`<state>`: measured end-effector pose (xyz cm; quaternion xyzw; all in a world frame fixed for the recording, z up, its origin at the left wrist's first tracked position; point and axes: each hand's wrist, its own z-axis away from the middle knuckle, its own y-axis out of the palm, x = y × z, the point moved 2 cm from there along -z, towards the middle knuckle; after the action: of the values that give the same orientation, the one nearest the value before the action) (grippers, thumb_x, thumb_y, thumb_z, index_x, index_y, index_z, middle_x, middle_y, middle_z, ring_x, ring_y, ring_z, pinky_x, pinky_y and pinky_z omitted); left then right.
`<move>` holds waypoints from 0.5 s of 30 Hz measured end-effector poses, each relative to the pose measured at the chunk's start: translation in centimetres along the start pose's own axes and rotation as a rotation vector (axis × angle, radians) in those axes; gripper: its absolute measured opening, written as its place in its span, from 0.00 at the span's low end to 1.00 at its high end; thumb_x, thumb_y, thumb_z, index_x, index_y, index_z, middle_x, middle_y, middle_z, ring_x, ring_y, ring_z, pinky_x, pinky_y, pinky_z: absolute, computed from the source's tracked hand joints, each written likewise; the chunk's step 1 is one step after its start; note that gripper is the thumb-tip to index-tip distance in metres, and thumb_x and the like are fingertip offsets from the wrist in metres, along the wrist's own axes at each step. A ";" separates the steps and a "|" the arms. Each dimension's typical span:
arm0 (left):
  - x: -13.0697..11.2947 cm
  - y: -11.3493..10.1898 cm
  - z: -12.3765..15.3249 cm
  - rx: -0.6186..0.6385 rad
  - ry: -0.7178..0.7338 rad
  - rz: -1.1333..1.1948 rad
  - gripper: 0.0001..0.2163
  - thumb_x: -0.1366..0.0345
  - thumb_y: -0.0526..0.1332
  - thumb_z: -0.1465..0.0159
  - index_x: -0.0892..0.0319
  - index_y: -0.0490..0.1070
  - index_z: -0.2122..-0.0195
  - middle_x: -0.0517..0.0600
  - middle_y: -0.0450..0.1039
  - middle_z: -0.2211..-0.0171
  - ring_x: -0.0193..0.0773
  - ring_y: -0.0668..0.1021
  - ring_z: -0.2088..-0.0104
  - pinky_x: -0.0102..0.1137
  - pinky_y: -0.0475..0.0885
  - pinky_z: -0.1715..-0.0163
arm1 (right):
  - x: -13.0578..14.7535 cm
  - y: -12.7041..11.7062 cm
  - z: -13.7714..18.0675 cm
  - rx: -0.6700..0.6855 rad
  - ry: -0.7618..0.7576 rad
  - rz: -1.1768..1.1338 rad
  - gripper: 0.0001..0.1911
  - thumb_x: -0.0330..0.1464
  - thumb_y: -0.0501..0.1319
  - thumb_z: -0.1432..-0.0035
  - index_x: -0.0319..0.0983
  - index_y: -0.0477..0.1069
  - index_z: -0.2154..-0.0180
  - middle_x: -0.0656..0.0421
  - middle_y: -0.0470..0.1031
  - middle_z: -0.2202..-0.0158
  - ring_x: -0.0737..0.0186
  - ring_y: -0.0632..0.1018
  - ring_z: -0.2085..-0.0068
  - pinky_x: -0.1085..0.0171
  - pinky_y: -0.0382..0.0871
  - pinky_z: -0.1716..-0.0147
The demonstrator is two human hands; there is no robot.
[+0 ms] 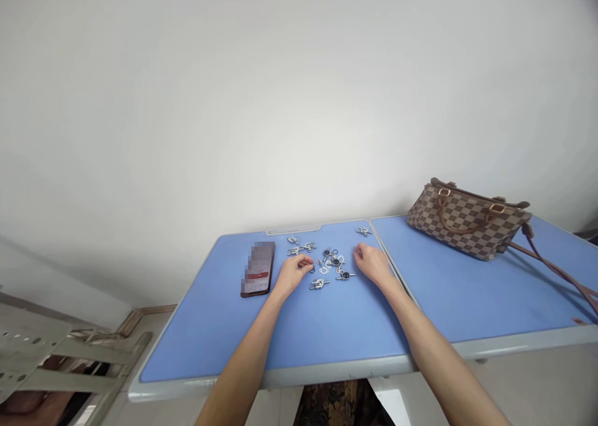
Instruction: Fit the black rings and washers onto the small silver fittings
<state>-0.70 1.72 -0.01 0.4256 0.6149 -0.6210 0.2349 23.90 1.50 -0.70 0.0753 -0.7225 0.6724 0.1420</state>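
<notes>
Phone (258,267) left, checkered handbag (467,222) far-right on blue table (210,326). Hands apart: left hand (293,274) half-curled at metal puzzle pieces (335,263), right hand (372,265) just beside, both empty.

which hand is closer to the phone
Left. The left hand rests just to the right of the phone, while the right hand lies farther right, beyond the metal puzzle pieces.

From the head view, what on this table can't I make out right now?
Head view only:
Phone: screen mostly hidden by a pixelated blur.
Small metal pieces: too small to tell how they link.
Under the left hand: its fingers hide whatever lies beneath.
Handbag strap: end cut off by the right edge.
</notes>
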 end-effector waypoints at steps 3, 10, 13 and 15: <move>0.0 0.0 0.0 -0.010 -0.009 0.013 0.05 0.66 0.61 0.46 0.59 0.74 0.70 0.48 0.76 0.72 0.38 0.77 0.68 0.31 0.70 0.64 | 0.1 -0.1 0.0 0.006 0.001 0.001 0.13 0.34 0.51 0.38 0.40 0.71 0.57 0.52 0.79 0.61 0.56 0.78 0.57 0.65 0.62 0.64; 0.2 0.1 -0.1 -0.025 -0.025 0.043 0.06 0.63 0.61 0.47 0.59 0.75 0.71 0.47 0.76 0.73 0.38 0.77 0.70 0.31 0.70 0.66 | 0.1 -0.2 0.1 0.012 0.004 0.005 0.13 0.35 0.51 0.37 0.40 0.71 0.56 0.52 0.79 0.60 0.56 0.78 0.57 0.65 0.62 0.63; 0.2 0.0 -0.2 -0.020 -0.033 0.064 0.07 0.63 0.61 0.47 0.59 0.75 0.70 0.48 0.76 0.74 0.38 0.77 0.70 0.31 0.70 0.66 | 0.1 -0.3 0.1 0.014 0.003 0.006 0.13 0.35 0.51 0.37 0.40 0.71 0.56 0.52 0.79 0.60 0.56 0.78 0.56 0.65 0.62 0.63; 0.2 0.0 -0.1 -0.016 -0.039 0.083 0.07 0.63 0.61 0.47 0.60 0.75 0.69 0.48 0.76 0.74 0.38 0.78 0.70 0.31 0.71 0.66 | 0.1 -0.3 0.1 0.015 0.004 0.008 0.13 0.34 0.51 0.37 0.40 0.71 0.56 0.52 0.78 0.60 0.56 0.78 0.56 0.65 0.62 0.63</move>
<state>-0.81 1.91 -0.15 0.4365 0.5968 -0.6142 0.2758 23.84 1.40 -0.36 0.0720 -0.7174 0.6785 0.1402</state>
